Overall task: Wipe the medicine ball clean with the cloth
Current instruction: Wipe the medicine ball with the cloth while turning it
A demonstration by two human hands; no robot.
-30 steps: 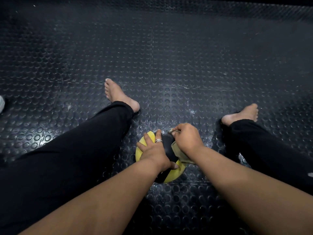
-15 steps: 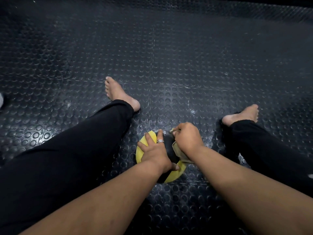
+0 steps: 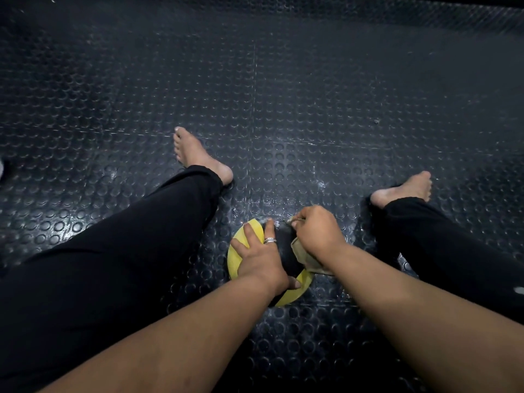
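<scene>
Here the medicine ball (image 3: 285, 252) sits between both legs, floor (image 3: 312, 95) beyond.

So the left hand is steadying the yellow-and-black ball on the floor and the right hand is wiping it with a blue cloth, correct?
Not quite: the cloth is beige, not blue, as the head view shows. The rest holds: the left hand rests on the yellow-and-black ball on the floor while the right hand grips the cloth against it.
</scene>
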